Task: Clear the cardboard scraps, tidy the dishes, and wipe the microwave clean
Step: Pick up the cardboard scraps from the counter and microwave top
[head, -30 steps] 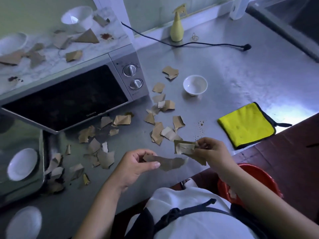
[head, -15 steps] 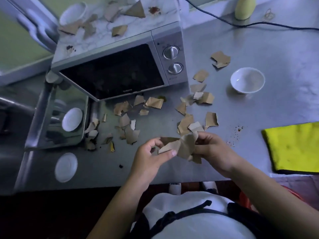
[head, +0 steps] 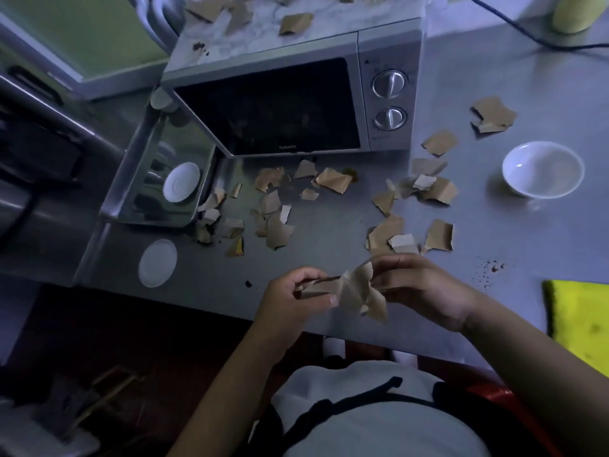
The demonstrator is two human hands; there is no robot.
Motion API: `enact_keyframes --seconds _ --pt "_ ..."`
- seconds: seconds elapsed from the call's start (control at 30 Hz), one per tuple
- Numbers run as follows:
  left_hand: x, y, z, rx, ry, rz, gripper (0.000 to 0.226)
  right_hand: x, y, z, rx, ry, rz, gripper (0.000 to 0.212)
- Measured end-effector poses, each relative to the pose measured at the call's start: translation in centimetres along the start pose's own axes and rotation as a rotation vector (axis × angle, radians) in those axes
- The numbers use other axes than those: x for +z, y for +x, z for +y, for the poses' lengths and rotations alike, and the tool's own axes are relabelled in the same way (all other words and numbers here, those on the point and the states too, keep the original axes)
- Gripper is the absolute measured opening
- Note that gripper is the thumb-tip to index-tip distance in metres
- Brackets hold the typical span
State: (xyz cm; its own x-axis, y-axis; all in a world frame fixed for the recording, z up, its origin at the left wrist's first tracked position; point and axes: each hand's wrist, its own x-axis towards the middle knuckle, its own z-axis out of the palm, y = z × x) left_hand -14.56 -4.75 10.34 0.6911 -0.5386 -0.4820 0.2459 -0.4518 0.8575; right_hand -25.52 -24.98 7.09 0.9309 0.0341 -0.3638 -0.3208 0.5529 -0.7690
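Both hands hold a bunch of brown cardboard scraps (head: 357, 291) just above the steel counter's front edge. My left hand (head: 293, 298) pinches the bunch from the left; my right hand (head: 418, 288) grips it from the right. Several loose scraps (head: 276, 225) lie on the counter (head: 329, 255) in front of the microwave (head: 290, 103), and more lie on its marbled top (head: 296, 23). A white bowl (head: 543, 169) stands at the right. One white saucer (head: 157, 262) lies on the counter at the left, with another (head: 181, 182) mirrored in the open microwave door. The yellow cloth (head: 583, 321) lies at the right edge.
A black cable (head: 540, 41) runs across the back of the counter past a yellow bottle (head: 576, 11). Dark crumbs (head: 492, 267) speckle the counter near the cloth. A red bin rim (head: 491, 394) shows below the counter by my right arm.
My hands have come together and gathered the scraps into one bunch between them. The view has swung left and down, so the microwave door and saucers sit nearer the middle.
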Motion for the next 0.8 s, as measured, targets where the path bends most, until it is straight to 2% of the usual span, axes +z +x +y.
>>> enact_keyframes --seconds 0.1,0.27,0.33,0.47,0.53,0.6,0.63,0.67,0.73,0.8 --pt "0.4 0.0 -0.1 -0.007 0.031 -0.019 0.026 0.3 -0.7 -0.2 -0.063 -0.136 -0.028 0.024" --pt "1.4 1.0 0.3 -0.014 0.048 -0.071 0.027 1.1 -1.5 1.5 -0.216 -0.133 0.247 0.009" --pt "1.7 1.7 0.4 -0.007 0.046 -0.115 0.031 1.1 -1.7 2.2 -0.243 -0.104 0.343 0.01" --pt "1.5 3.5 1.5 0.061 -0.017 -0.336 0.023 1.1 -2.6 2.0 -0.291 -0.09 0.507 0.008" --pt "0.1 5.8 1.8 0.076 -0.115 -0.395 0.03 1.0 -3.2 1.7 -0.316 -0.092 0.607 0.014" --pt "-1.7 9.4 2.0 0.033 -0.272 -0.292 0.04 0.8 -4.2 1.3 -0.356 -0.08 0.714 0.017" --pt "-2.4 11.5 2.0 0.014 -0.3 -0.193 0.037 0.8 -4.7 1.2 -0.375 -0.069 0.758 0.022" --pt "-3.0 13.7 1.9 0.013 -0.233 -0.082 0.027 1.0 -5.3 1.2 -0.391 -0.059 0.798 0.025" --pt "-3.7 18.1 1.3 0.062 0.094 0.083 0.007 1.6 -6.1 1.4 -0.417 -0.046 0.886 0.025" --pt "-3.6 21.8 0.5 0.106 0.393 0.078 0.015 2.4 -6.7 1.8 -0.435 -0.048 0.984 0.028"
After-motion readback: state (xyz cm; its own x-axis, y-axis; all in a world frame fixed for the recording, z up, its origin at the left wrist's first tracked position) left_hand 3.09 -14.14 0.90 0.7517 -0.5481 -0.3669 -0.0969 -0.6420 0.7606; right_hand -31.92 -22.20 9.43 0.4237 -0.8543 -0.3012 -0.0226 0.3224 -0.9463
